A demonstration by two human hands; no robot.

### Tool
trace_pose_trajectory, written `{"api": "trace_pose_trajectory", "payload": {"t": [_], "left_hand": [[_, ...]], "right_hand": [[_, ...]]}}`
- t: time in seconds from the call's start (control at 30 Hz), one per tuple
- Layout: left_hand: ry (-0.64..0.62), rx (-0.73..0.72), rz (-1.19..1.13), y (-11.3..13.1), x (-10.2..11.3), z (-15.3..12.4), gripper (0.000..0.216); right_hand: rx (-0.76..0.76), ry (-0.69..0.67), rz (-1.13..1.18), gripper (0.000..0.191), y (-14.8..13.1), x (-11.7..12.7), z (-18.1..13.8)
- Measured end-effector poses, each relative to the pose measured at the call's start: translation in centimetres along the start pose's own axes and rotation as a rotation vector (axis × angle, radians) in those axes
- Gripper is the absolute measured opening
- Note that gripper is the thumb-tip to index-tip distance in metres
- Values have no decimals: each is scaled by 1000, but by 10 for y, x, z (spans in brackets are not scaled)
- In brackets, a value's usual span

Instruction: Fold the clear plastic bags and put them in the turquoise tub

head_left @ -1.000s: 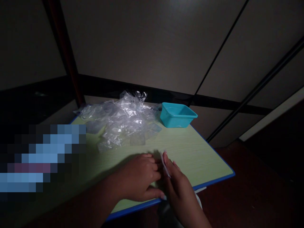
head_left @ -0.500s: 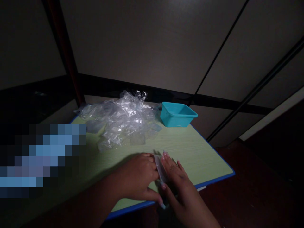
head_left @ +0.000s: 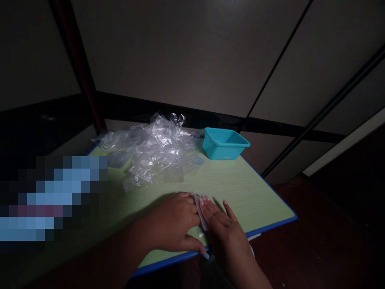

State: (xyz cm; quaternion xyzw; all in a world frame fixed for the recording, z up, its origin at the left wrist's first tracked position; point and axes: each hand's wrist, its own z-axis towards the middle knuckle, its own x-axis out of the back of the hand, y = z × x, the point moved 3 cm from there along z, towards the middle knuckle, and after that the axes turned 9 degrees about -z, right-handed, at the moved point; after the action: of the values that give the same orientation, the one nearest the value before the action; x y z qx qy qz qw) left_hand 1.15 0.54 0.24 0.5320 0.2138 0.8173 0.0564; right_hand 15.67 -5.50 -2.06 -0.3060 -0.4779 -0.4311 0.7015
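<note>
Between my hands lies a narrow folded strip of clear plastic (head_left: 202, 214), flat on the table near its front edge; it looks like a folded plastic bag. My left hand (head_left: 177, 218) rests palm down along the strip's left side, its fingers slightly bent and its thumb stretched toward the edge. From the right, my right hand (head_left: 224, 224) lies over the strip with straight fingers pressing on it, the little finger lifted apart. Its thumb is hidden. Farther back spreads a loose heap of crumpled clear plastic bags (head_left: 159, 148).
A turquoise plastic basin (head_left: 224, 150) stands at the table's back right, beside the heap. The pale green tabletop (head_left: 252, 192) has a blue rim (head_left: 270, 226). Panelled cabinet doors (head_left: 180, 52) rise behind. A pixelated patch (head_left: 60, 192) covers the left side.
My right hand has slid slightly left and nearer the left hand, covering more of the strip; its thumb has gone out of sight. The left hand has barely moved.
</note>
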Motion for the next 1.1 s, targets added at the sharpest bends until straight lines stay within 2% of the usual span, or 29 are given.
{"api": "trace_pose_trajectory", "payload": {"t": [0.1,0.33,0.5,0.57,0.67,0.77,0.87,0.97,1.1], "left_hand": [[-11,2,6,1,1,0,39],[-21,9,27,3,7,0,25],[-3,-9,27,7,11,1,16],[35,-37,9,8,14,1,17],[168,-62,-5,6,19,-1,18],[291,36,46,0,24,-2,25],[333,200,121,-6,26,-1,22],[282,293,154,-8,23,0,15],[197,333,169,-9,16,-1,32]], "right_hand": [[-1,7,-2,70,1,-2,-1],[-31,77,16,75,2,0,-5],[-74,118,34,73,1,3,-5],[-92,123,36,72,1,3,-5],[-95,122,41,70,0,4,-4],[-93,101,41,67,-1,3,-5],[-106,66,42,66,-2,3,-5],[-105,36,39,66,-3,2,-3],[-116,6,35,65,-2,0,-1]]}}
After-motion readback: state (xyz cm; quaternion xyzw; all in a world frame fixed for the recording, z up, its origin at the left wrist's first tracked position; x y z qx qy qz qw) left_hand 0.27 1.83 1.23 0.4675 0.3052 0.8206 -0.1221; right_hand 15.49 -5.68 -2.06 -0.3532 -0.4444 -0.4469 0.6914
